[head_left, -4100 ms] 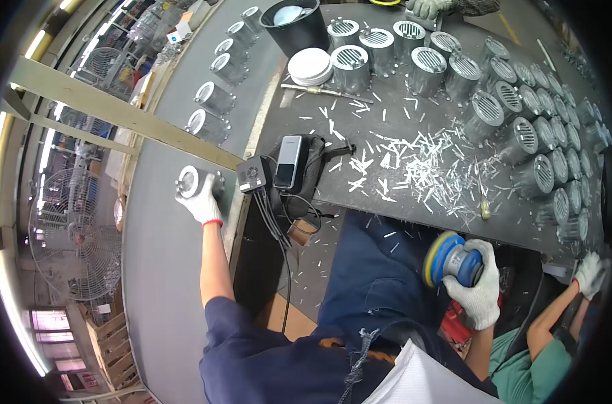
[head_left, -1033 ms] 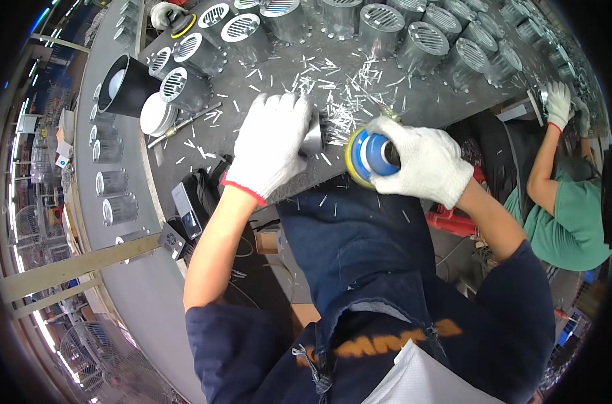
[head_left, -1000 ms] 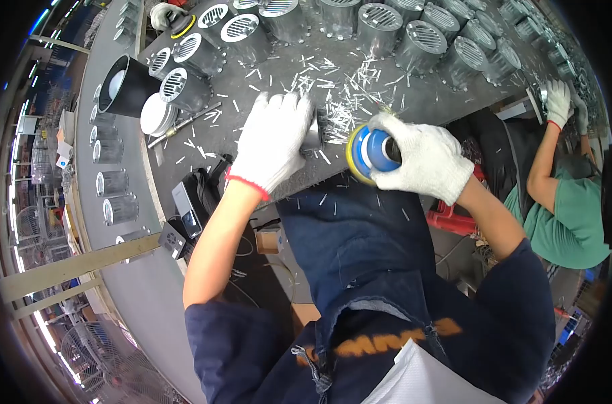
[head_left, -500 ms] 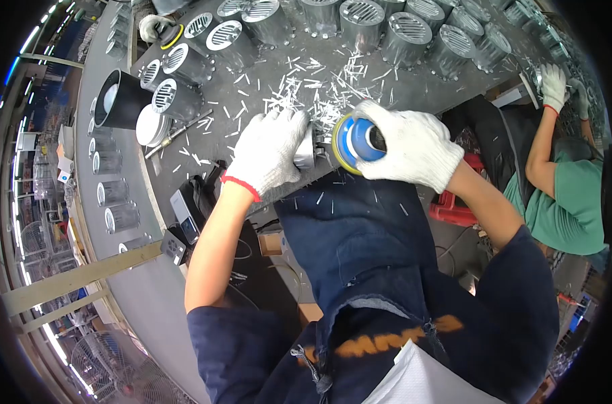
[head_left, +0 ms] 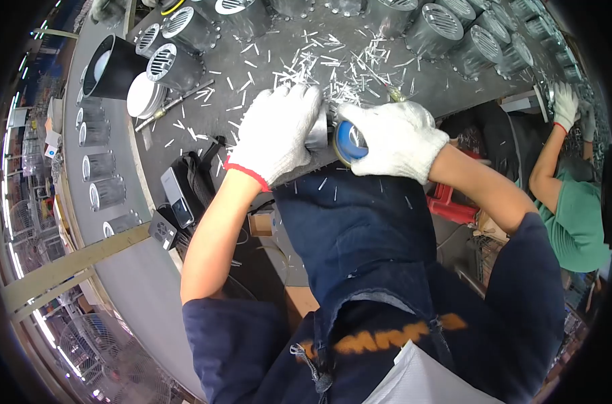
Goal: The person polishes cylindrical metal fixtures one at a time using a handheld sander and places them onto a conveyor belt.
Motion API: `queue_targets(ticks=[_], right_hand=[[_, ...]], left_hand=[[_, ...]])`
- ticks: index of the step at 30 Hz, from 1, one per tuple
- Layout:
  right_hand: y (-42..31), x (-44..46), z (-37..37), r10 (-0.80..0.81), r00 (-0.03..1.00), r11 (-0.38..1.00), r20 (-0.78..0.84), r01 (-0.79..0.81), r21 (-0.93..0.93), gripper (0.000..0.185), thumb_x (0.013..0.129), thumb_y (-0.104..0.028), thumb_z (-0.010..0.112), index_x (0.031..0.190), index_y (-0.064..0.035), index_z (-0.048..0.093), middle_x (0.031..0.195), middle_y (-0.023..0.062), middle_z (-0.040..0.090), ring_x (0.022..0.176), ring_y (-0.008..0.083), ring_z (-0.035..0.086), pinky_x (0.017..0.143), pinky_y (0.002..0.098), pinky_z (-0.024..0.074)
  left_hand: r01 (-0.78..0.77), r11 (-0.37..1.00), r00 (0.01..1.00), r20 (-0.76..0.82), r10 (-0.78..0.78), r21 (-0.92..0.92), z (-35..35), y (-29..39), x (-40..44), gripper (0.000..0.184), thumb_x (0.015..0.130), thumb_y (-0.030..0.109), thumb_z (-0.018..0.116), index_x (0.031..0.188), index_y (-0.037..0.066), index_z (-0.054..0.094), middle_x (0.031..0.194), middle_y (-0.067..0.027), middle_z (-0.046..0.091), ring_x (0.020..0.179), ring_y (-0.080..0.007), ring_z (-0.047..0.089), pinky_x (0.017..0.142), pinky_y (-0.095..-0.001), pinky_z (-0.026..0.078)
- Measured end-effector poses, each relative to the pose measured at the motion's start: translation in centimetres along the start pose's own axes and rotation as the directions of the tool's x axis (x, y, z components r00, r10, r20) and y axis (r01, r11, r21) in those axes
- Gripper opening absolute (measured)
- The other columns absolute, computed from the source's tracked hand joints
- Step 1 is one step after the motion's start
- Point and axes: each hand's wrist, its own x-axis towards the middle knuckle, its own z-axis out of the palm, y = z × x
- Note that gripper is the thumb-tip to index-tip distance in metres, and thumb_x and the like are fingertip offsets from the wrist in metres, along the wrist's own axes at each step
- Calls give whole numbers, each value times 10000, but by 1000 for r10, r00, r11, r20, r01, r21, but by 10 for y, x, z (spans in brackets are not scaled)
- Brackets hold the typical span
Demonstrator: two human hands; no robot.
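My left hand, in a white knit glove with a red cuff, is closed over a shiny metal cylinder at the bench's near edge. My palm and fingers cover most of the cylinder. In my gloved right hand is a round blue sander with a yellowish disc rim. Its disc stands on edge, facing the cylinder's right end. They look very close; whether they touch I cannot tell. Thin white slivers lie scattered on the bench just beyond both hands.
Metal cylinders with slotted tops line the back of the bench. At left are a black cup, white round lids and a thin rod. A co-worker in green works at far right.
The sander has tilted and its disc is closer to the cylinder's end. My left hand has moved slightly right in view. The background has shifted as my head moved.
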Motion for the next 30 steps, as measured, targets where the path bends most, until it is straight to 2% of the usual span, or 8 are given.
queue_targets(ticks=[4,7,9,10,16,22,26,30], right_hand=[[-1,-13,-16,36,999,998,12,-36,57,734,831,-445,891,1482,-192,666,1038,185,854,970,428,850,858,560,677],[9,-8,-10,29,980,999,-198,-19,51,739,838,-450,891,1492,-192,663,1042,194,855,969,433,850,872,563,682],[13,1,-4,32,978,997,-206,-19,69,740,839,-450,889,1498,-194,666,1052,194,856,968,435,850,871,562,683],[12,6,-3,18,977,997,-213,-1,81,742,840,-451,887,1503,-196,669,1062,195,858,967,437,849,871,560,683],[4,18,-7,-33,989,995,-146,46,90,754,839,-437,874,1517,-179,667,1086,187,863,977,432,848,869,568,679],[11,29,-7,-35,981,996,-191,50,70,770,840,-452,873,1531,-191,657,1086,184,859,986,432,843,875,579,670],[13,40,-18,24,988,996,-154,-10,88,799,836,-493,890,1545,-208,654,1111,181,855,1009,423,841,898,565,666],[33,55,-11,-8,966,1000,-259,11,11,807,852,-478,880,1568,-209,625,1092,152,844,1017,417,840,877,543,649]], left_hand=[[-7,997,1000,17,8,-74,-3,-5,2,810,720,307,1012,1386,51,629,1252,-189,725,1241,-408,718,1060,-520,562],[-2,996,1000,15,3,-95,-6,-6,6,757,789,434,992,1346,49,653,1239,-196,732,1224,-416,724,1062,-521,562],[-4,997,997,71,9,-73,-6,-11,11,789,827,552,978,1344,48,660,1237,-200,738,1228,-413,727,1063,-522,562],[-11,997,997,74,16,-74,-4,-12,12,789,827,552,978,1344,48,660,1237,-200,738,1228,-413,727,1063,-522,562],[-37,997,999,29,39,-61,4,-16,8,827,815,530,997,1404,61,655,1273,-198,750,1238,-405,735,1076,-520,566],[-28,995,999,19,30,-97,-2,-14,11,855,746,389,1012,1447,63,648,1303,-187,746,1248,-404,732,1076,-524,575],[4,997,994,113,5,-74,-4,-14,11,877,698,334,1015,1448,69,646,1307,-188,741,1239,-409,729,1065,-521,578],[-3,999,994,107,9,-53,-6,-11,9,884,685,311,1020,1449,77,642,1308,-183,739,1232,-411,726,1056,-514,580]])
